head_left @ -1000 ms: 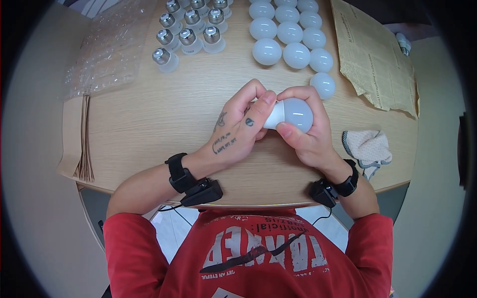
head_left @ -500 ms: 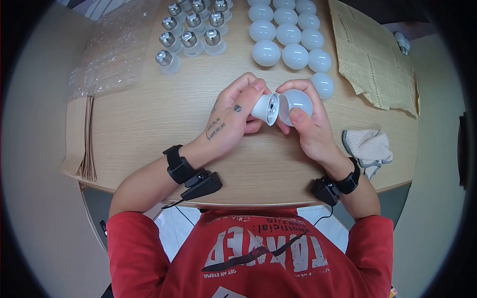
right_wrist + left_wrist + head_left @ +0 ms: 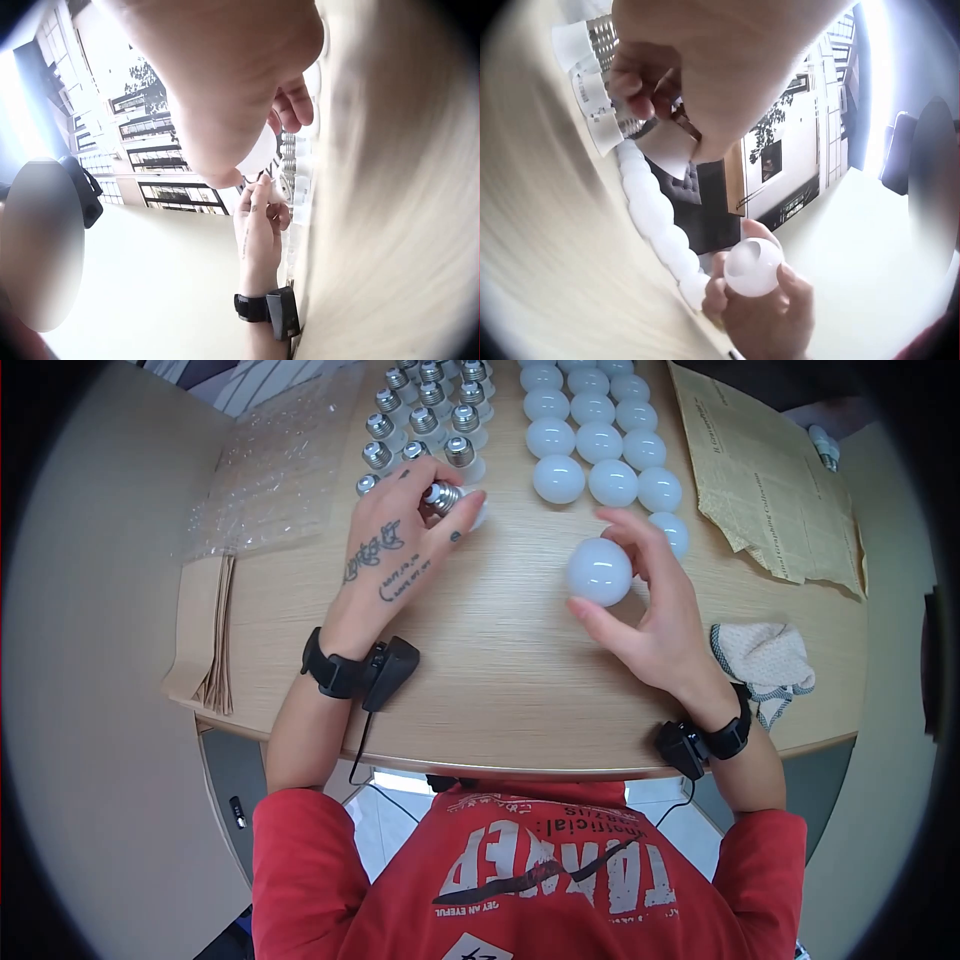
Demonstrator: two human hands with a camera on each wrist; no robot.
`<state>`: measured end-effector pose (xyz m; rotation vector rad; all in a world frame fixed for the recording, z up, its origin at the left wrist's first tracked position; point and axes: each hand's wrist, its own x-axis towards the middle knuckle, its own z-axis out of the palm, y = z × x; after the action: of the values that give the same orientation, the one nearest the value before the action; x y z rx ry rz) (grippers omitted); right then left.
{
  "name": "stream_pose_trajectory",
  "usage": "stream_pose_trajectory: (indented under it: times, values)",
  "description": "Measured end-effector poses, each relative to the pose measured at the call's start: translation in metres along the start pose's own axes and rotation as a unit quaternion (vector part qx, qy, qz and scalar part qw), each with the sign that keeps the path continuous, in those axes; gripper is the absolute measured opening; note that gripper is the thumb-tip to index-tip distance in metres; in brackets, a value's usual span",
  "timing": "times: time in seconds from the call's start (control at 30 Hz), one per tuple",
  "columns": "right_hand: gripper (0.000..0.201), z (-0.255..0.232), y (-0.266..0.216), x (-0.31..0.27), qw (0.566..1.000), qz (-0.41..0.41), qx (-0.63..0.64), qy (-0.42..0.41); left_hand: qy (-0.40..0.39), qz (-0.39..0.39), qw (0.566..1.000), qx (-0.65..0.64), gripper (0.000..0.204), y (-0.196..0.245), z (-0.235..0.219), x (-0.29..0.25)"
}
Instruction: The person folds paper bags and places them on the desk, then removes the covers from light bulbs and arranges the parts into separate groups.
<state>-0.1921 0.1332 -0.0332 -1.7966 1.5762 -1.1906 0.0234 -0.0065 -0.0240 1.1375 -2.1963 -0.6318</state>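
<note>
In the head view my left hand [image 3: 390,540] grips a bulb base [image 3: 442,498] with a silver screw cap and a white body. It is close by the front of the rows of bulb bases [image 3: 423,422], which stand with their screw caps up. My right hand [image 3: 660,605] pinches a round white bulb cover [image 3: 601,573] between thumb and fingers, over the right half of the table. Its open rim shows in the left wrist view, where the cover [image 3: 754,281] appears hollow. Beyond that hand lie rows of similar white covers [image 3: 599,443].
Bubble wrap [image 3: 275,480] and folded brown paper [image 3: 200,625] lie at the left. On the right are a printed brown paper sheet [image 3: 765,480], a small bulb [image 3: 825,448] and a pale cloth [image 3: 762,655] with a dark edge. The table's front edge [image 3: 530,770] runs before the red shirt.
The base and cover, joined at first, have come apart. My left hand has carried the base left and forward to the other bases. My right hand still holds the cover, with its fingers spread wider.
</note>
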Motion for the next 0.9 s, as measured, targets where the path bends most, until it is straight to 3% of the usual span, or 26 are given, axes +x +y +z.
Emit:
stream_pose_trajectory:
  times: [0.03,0.13,0.33,0.57,0.9]
  values:
    - [0.057,0.001,-0.003,-0.002,0.999,0.036,0.015,0.021,0.004,0.022,0.999,0.039,0.024,-0.005,-0.001,0.001]
    - [0.057,-0.003,0.002,0.0,0.996,0.015,-0.073,0.052,-0.007,0.037,0.991,0.128,0.025,-0.01,-0.006,0.002]
    - [0.06,-0.011,0.013,0.005,0.951,-0.115,-0.276,0.078,-0.015,0.022,0.983,0.184,0.027,-0.019,-0.008,0.0]
    - [0.056,-0.008,0.012,0.005,0.954,-0.066,-0.285,0.062,-0.021,-0.019,0.981,0.194,0.036,-0.013,-0.011,-0.001]
    - [0.051,-0.005,0.019,0.004,0.946,-0.052,-0.317,0.048,0.022,0.029,0.971,0.238,0.034,-0.011,-0.014,-0.003]
